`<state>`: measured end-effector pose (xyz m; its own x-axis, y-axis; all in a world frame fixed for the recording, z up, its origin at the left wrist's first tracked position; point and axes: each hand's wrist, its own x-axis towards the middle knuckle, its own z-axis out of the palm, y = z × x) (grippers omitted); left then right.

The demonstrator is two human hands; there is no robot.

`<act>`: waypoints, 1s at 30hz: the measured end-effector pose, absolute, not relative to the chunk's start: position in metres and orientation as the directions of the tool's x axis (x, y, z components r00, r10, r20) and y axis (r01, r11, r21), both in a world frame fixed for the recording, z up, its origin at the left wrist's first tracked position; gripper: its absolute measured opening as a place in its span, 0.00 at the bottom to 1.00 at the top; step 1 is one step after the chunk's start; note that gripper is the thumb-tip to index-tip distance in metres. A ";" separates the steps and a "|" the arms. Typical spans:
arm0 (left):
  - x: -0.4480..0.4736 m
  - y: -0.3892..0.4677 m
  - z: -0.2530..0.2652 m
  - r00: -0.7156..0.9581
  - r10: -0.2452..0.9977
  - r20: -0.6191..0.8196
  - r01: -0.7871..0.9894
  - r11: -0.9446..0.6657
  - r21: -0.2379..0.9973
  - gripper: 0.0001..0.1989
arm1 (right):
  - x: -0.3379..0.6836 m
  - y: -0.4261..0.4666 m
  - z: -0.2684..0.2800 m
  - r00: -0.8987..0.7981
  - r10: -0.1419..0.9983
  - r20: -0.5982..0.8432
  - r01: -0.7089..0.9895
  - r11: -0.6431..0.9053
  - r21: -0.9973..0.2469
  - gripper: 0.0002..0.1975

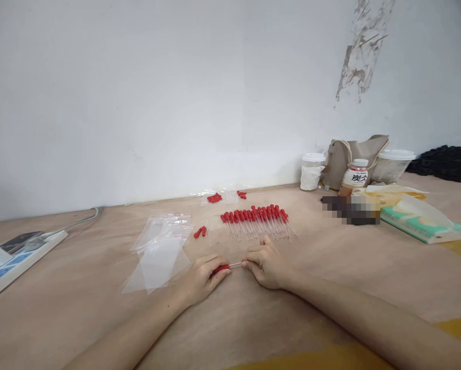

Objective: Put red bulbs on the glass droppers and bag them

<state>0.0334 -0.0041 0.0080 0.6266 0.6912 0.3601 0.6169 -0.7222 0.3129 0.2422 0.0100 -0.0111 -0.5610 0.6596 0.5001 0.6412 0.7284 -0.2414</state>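
Observation:
Low over the table, my left hand [205, 277] is closed around red rubber bulbs [221, 268]; their exact number is hidden by my fingers. My right hand [268, 264] pinches thin clear glass dropper tubes [236, 264], which run across to the bulbs in my left hand. Just beyond my right hand lies a row of red-bulbed glass droppers [255, 216], bulbs pointing away from me. Two loose red bulbs [200, 232] rest left of that row, near some thin clear tubes [209, 236]. Overlapping clear zip bags [159, 257] lie left of my left hand.
By the wall are more red bulbs [215, 198] and clear tubes [230, 197] on plastic. A power strip [30, 262] and phone [22, 241] sit at left. At right stand lidded cups [312, 172], a bottle [355, 177], a bag [336, 164] and a tissue pack [419, 221].

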 end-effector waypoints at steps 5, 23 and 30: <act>0.030 0.002 0.002 0.583 0.683 0.439 0.615 -0.725 0.310 0.10 | 0.242 0.003 0.004 -0.605 0.630 0.487 0.674 0.730 -0.108 0.11; 0.017 0.012 -0.006 0.453 0.818 0.355 0.703 -0.572 0.422 0.10 | 0.207 0.077 0.012 0.113 0.935 0.336 0.891 0.055 -0.451 0.17; 0.016 0.012 -0.005 0.470 0.809 0.352 0.702 -0.584 0.406 0.08 | 0.188 0.094 0.006 0.154 0.947 0.283 0.905 -0.021 -0.424 0.15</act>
<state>0.0158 0.0119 -0.0053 0.4700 0.8094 0.3520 0.7025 -0.5845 0.4061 0.1882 0.0938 0.0059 0.1544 0.9465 0.2833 0.9055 -0.0208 -0.4239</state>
